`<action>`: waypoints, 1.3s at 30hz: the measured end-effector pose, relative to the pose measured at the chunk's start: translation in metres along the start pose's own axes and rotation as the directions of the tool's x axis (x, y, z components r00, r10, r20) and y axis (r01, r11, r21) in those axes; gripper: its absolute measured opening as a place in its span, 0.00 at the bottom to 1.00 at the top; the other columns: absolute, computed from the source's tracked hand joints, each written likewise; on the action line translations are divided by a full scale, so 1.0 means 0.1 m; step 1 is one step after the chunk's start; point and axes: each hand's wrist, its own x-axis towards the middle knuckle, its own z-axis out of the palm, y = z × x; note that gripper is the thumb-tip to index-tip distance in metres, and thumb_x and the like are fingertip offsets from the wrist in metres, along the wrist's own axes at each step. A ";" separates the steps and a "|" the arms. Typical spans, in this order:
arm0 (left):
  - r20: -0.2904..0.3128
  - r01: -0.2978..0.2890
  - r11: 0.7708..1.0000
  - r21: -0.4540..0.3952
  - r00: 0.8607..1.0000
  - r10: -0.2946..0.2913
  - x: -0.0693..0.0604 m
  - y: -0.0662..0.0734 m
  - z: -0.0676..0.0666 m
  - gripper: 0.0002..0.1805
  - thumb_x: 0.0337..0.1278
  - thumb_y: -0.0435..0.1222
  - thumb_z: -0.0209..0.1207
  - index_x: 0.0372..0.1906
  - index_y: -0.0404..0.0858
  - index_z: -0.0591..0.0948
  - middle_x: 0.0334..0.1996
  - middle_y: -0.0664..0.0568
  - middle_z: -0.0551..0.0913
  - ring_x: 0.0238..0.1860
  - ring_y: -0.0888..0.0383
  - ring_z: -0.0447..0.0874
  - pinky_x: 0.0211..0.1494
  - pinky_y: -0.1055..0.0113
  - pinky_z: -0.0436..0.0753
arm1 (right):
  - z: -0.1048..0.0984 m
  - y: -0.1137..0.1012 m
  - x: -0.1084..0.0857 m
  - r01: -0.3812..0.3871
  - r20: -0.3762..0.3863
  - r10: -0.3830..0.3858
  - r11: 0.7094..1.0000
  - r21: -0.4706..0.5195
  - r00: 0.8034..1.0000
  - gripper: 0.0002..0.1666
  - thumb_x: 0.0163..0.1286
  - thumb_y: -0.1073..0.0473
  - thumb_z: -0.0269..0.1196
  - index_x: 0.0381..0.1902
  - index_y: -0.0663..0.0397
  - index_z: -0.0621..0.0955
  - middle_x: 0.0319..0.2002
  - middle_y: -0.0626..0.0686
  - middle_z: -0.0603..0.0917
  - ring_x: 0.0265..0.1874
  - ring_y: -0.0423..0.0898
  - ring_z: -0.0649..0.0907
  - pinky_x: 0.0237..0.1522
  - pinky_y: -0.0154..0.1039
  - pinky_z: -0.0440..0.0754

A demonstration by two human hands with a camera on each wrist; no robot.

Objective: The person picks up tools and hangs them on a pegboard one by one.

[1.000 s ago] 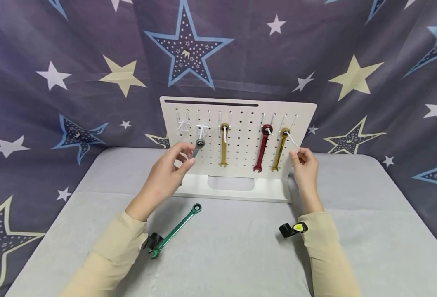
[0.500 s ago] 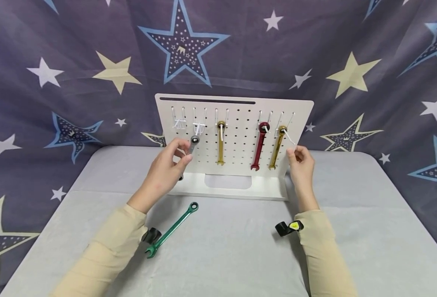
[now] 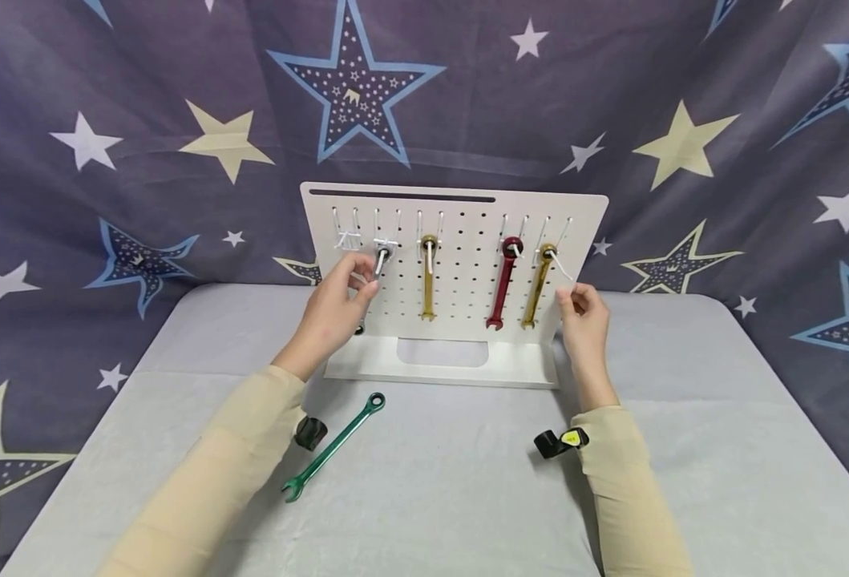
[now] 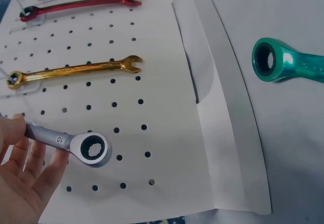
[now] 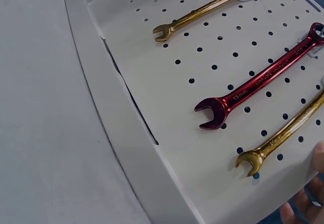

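Observation:
My left hand (image 3: 326,312) pinches a silver ratcheting ring wrench (image 4: 61,139) between thumb and fingers, in front of the white pegboard (image 3: 460,320). Its upper ring is up at the second white hook (image 3: 381,263) from the left, and the hook's prong appears to pass through it. The lower ring, marked 10 on the shank, points down in the left wrist view. At the board's right edge, my right hand (image 3: 586,320) grips with the thumb in front and fingers behind. Beside it hangs a gold wrench (image 3: 535,292). A red wrench (image 3: 500,292) hangs left of that.
Another gold wrench (image 3: 428,288) hangs near the board's middle. The leftmost hook (image 3: 348,240) bears no wrench. On the grey tablecloth (image 3: 453,481), a green wrench (image 3: 336,445) lies before the board, close to the left wrist's black camera (image 3: 311,433).
My left hand has moved slightly right and up, bringing the silver wrench's upper ring from below the hook onto its level. The right hand stays at the board's edge. The view has shifted slightly.

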 end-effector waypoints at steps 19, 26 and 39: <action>-0.064 0.066 0.997 -0.048 0.996 -0.069 0.20 -0.12 0.16 0.13 0.69 0.36 0.60 0.54 0.38 0.76 0.48 0.45 0.81 0.50 0.50 0.79 0.48 0.56 0.79 | 0.01 0.03 0.00 -0.016 0.000 0.016 1.000 0.001 1.000 0.12 0.71 0.63 0.63 0.42 0.71 0.77 0.33 0.52 0.78 0.32 0.36 0.75 0.37 0.27 0.71; -0.051 0.102 0.995 0.000 0.993 -0.102 0.19 -0.10 0.18 0.14 0.70 0.38 0.59 0.54 0.37 0.77 0.49 0.44 0.83 0.51 0.48 0.80 0.51 0.53 0.79 | 0.03 0.00 -0.01 -0.015 0.002 0.015 1.000 -0.005 1.000 0.14 0.72 0.62 0.62 0.44 0.71 0.77 0.37 0.59 0.80 0.33 0.37 0.75 0.39 0.28 0.72; 0.136 0.044 0.984 0.174 0.988 -0.068 -0.32 -0.31 0.10 0.17 0.72 0.39 0.56 0.60 0.39 0.78 0.56 0.47 0.81 0.55 0.45 0.80 0.57 0.46 0.76 | 0.02 -0.02 -0.04 -0.017 0.009 0.017 1.000 -0.002 1.000 0.15 0.73 0.61 0.61 0.44 0.72 0.77 0.39 0.63 0.80 0.34 0.36 0.75 0.41 0.28 0.72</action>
